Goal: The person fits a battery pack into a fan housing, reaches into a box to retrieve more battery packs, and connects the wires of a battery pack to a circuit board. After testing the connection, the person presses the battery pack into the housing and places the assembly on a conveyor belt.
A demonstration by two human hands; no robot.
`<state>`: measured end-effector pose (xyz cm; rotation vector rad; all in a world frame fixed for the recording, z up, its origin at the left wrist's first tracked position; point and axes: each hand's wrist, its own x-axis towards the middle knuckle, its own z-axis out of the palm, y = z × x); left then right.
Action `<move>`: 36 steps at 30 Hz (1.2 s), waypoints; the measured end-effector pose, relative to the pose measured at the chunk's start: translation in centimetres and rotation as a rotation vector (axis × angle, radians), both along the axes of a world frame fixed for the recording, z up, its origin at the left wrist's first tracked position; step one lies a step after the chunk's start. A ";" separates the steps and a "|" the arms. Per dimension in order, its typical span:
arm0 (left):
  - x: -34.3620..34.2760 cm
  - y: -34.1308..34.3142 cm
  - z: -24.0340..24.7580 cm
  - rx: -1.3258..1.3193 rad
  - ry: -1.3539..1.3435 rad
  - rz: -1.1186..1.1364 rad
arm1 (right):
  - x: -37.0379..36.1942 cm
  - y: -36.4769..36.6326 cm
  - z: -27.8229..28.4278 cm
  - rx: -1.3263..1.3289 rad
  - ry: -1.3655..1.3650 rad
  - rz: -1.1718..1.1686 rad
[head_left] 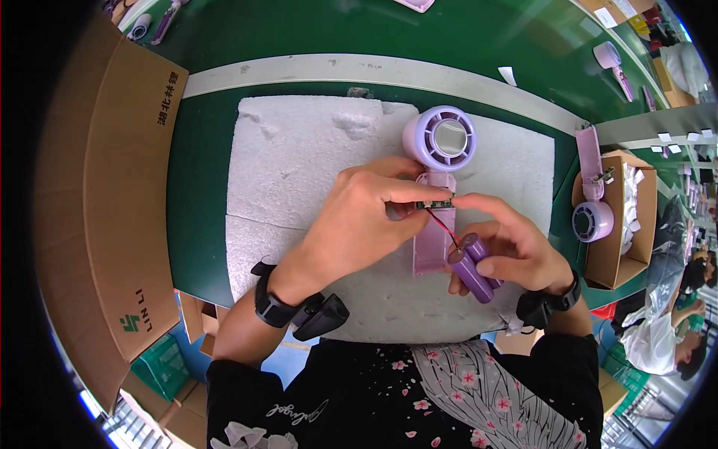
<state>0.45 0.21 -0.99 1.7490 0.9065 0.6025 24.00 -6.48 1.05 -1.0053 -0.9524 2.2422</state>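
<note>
A lavender handheld fan lies on a white foam pad (299, 150), its round head (441, 139) pointing away from me and its open handle (431, 251) toward me. My left hand (366, 198) pinches a small green circuit board (435, 203) over the handle's upper part. My right hand (516, 247) holds a pair of purple battery cells (473, 275) beside the handle, its index finger stretched to the board's right end. Red and black wires (443, 224) run between the board and the cells. The fingers hide part of the board.
A tall cardboard box (112, 202) stands at the left. On the right, another opened fan (592, 217) rests by a carton (624, 224) with white pieces inside. A pale rail (336, 67) crosses the green bench beyond the pad. More fan parts lie farther off; a person sits far right.
</note>
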 end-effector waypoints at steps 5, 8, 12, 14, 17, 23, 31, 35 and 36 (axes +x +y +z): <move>-0.1 0.1 -0.3 0.072 -0.007 -0.003 | 0.3 -0.7 -0.8 0.066 0.215 0.009; -0.2 0.0 -0.6 0.122 -0.006 -0.008 | 0.4 -0.9 -0.9 0.138 0.205 0.050; 0.1 -0.1 -0.7 0.166 -0.010 0.010 | 0.4 -1.1 -0.2 0.161 0.067 -0.002; 0.2 -0.3 -0.7 0.216 -0.006 0.025 | 0.6 -0.4 -0.4 0.565 -0.165 0.015; 0.2 -0.4 -0.7 0.249 -0.002 0.033 | 0.6 0.0 -0.2 0.818 -0.324 0.022; 0.4 -0.4 -0.5 0.300 0.002 0.026 | 0.7 -0.1 0.2 0.868 -0.496 0.020; 0.1 -0.4 -0.3 0.264 0.032 -0.010 | -0.5 -0.4 0.2 0.854 -0.537 -0.012; 0.3 -0.4 -0.2 0.254 -0.001 -0.022 | -0.8 -0.5 0.1 1.134 -0.532 0.045; 0.3 -0.4 -0.2 0.251 -0.001 -0.024 | -1.0 -0.5 0.1 1.131 -0.533 0.045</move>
